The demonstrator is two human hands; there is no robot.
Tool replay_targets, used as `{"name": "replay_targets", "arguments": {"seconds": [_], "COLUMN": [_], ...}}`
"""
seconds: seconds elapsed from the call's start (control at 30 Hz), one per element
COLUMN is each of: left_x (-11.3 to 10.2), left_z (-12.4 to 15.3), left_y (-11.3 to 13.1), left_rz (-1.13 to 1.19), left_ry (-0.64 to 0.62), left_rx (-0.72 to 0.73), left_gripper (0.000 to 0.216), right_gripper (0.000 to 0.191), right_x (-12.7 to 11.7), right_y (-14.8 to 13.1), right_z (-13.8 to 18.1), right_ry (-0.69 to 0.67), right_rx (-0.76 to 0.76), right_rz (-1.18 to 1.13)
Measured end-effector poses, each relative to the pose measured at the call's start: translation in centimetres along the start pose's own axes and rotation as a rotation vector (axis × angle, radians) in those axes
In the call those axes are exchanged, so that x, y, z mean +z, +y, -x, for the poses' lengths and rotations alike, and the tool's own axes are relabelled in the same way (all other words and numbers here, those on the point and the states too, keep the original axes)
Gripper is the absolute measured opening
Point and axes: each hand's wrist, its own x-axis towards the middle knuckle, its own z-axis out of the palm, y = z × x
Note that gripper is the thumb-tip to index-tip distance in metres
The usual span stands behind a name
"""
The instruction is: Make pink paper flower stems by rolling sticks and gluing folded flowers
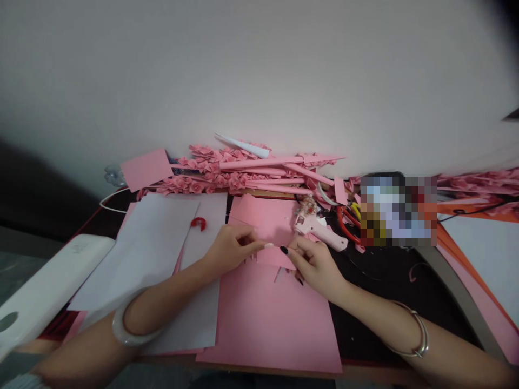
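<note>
Gripped a small pink paper piece (pixel 272 233) from both sides, pinched between thumb and fingertips of the left hand (pixel 232 249) at its left edge and of the right hand (pixel 317 266) at its lower right, both closed on it. Sat over the far end of a large pink sheet (pixel 271 324), just in front of a glue gun (pixel 321 231) — grey sheets (pixel 150 254) to the left, folded pink paper heap (pixel 219 175) further back

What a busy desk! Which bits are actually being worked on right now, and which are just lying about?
In hand: small pink paper piece, pinched by left hand and right hand, over the large pink sheet.
Lying about: glue gun, white sheets, folded pink paper pile, white paper cone.
</note>
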Motion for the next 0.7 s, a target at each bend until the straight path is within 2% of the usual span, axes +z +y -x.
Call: {"name": "replay_targets", "arguments": {"seconds": [0.1, 0.23, 0.3, 0.43, 0.6, 0.7], "left_x": [-0.21, 0.1, 0.31, 0.42, 0.34, 0.28], "left_z": [-0.07, 0.16, 0.32, 0.41, 0.27, 0.2], "left_y": [0.01, -0.3, -0.52, -0.67, -0.21, 0.13], "left_rz": [-0.04, -0.125, -0.204, -0.276, -0.135, -0.066], "left_ry": [0.061, -0.132, -0.168, -0.167, -0.119, -0.148], "left_rx": [0.137, 0.411, 0.463, 0.396, 0.262, 0.183], "left_gripper": [0.025, 0.044, 0.045, 0.044, 0.043, 0.039], "right_gripper": [0.026, 0.027, 0.026, 0.025, 0.039, 0.037], "right_x": [0.02, 0.19, 0.28, 0.29, 0.17, 0.1], "right_y": [-0.34, -0.64, -0.51, -0.03, 0.04, -0.03], "right_z": [-0.18, -0.29, -0.31, -0.46, -0.66, -0.74], "right_ry": [-0.029, -0.06, -0.065, -0.058, -0.139, -0.14], "right_rx": [0.16, 0.273, 0.291, 0.24, 0.134, 0.139], "right_rz": [-0.168, -0.322, -0.396, -0.533, -0.573, -0.559]}}
